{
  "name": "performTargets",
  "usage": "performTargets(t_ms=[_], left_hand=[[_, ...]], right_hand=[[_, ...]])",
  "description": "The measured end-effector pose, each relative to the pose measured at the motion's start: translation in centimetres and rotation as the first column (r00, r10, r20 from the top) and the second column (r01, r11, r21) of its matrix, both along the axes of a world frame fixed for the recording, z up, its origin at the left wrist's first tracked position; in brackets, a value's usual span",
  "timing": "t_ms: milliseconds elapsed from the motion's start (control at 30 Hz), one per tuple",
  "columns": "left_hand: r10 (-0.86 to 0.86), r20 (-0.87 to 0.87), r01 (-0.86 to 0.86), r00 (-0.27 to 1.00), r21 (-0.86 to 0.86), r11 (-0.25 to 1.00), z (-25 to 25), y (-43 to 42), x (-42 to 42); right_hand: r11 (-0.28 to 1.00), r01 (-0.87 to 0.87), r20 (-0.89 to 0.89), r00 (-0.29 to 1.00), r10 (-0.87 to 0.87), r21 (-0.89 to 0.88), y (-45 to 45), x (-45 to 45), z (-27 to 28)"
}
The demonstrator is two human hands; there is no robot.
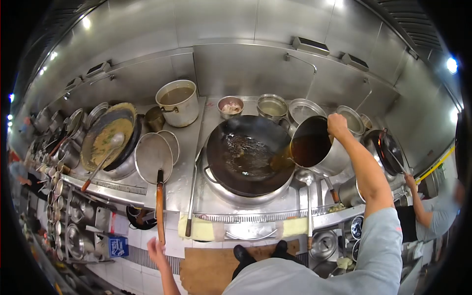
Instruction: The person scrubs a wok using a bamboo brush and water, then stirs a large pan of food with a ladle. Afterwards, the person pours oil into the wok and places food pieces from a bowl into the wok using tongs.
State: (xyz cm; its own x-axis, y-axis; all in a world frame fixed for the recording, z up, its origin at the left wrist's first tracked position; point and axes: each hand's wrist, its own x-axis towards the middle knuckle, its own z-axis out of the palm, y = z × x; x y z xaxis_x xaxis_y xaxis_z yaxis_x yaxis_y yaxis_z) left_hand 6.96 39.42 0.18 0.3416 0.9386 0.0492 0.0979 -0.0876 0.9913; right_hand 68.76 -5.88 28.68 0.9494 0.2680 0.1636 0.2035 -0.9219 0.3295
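My right hand (337, 125) is closed on the upper rim area of a large metal pot (336, 161), which is tilted to the left. Dark brown liquid runs from the pot's lip into a black wok (221, 169) on the burner, where a shallow pool of liquid shows. Low on the left, my left hand (157, 251) is open with its fingers apart. It is just below the end of the wooden handle of a round strainer (154, 153); I see no grip on it.
A ladle (305, 178) lies right of the wok, and a long-handled tool (191, 199) lies left of it. Behind are a bowl of pale pieces (230, 106), a tall stockpot (178, 110) and lidded pots. A second wok (105, 142) stands left. Another person (435, 216) works at right.
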Motion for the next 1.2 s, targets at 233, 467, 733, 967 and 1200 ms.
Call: performTargets(t_ms=[233,467,733,967,1200], left_hand=[[0.169,-0.042,-0.171,0.985,-0.422,0.890,-6.5,-7.6,-9.2],[-0.028,-0.435,-0.004,0.900,-0.073,0.997,-1.8,-12.2,-7.0],[0.207,-0.040,-0.204,0.977,-0.432,0.878,-8.0,-11.2,-10.3],[0.189,-0.012,-0.180,0.982,-0.373,0.910,-8.4,-11.6,-10.0],[0.135,-0.016,-0.130,0.991,-0.401,0.907,-4.5,-13.3,-6.8]], right_hand=[[0.995,0.002,0.011,1.000,-0.001,-0.096,2.1,2.1,-0.3],[0.968,-0.059,0.012,0.998,0.064,-0.245,5.8,2.4,0.5],[0.948,-0.065,0.001,0.998,0.069,-0.311,8.5,2.2,-0.2],[0.979,-0.076,0.026,0.996,0.082,-0.192,7.8,2.8,-0.2],[0.998,0.017,-0.115,0.993,-0.010,0.056,-0.1,3.0,1.6]])
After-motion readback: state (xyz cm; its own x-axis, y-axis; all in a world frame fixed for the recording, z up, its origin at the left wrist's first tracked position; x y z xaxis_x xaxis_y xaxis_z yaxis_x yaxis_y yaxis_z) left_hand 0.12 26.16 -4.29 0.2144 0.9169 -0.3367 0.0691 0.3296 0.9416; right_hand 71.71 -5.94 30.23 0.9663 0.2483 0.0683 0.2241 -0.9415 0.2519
